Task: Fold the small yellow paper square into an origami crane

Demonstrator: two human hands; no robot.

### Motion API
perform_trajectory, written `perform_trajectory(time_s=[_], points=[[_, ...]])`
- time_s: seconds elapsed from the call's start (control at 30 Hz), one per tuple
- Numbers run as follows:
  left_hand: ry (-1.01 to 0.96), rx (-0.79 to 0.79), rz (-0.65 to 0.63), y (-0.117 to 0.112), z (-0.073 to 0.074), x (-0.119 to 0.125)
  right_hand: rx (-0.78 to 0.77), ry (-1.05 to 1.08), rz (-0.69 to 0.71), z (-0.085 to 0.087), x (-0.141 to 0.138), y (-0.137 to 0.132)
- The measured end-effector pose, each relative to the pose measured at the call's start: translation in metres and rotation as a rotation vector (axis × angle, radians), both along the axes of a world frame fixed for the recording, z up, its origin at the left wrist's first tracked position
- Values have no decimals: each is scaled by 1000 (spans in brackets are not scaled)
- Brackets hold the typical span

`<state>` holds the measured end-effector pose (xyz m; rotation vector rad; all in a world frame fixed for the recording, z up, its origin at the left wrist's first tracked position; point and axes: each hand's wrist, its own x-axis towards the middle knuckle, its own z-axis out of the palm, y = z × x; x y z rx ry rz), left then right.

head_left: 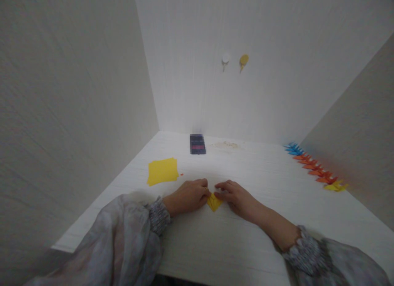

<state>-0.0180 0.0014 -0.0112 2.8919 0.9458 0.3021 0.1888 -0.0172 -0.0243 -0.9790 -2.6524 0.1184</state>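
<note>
A small folded yellow paper piece (214, 202) lies on the white table (240, 245) between my hands. My left hand (189, 195) rests curled on the table, its fingertips pressing the paper's left edge. My right hand (235, 195) lies with fingers bent down on the paper's upper right edge. Both hands pinch or press the same folded piece. Part of the paper is hidden under the fingers.
A stack of flat yellow paper sheets (162, 171) lies to the left. A dark blurred object (197, 144) stands at the back. A row of folded blue, orange and yellow paper figures (314, 167) lines the right wall. Two round hooks (235, 61) hang on the back wall.
</note>
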Motion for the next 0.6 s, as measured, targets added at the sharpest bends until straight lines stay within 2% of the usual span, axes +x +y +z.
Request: perform_trajectory(time_s=[0.3, 0.5, 0.6], points=[[-38, -30, -3, -1, -1, -4, -12, 38, 5, 1, 1, -1], [-37, -2, 44, -1, -3, -5, 2, 33, -6, 1, -1, -2], [-36, 7, 26, 0, -4, -7, 7, 28, -5, 0, -1, -1]])
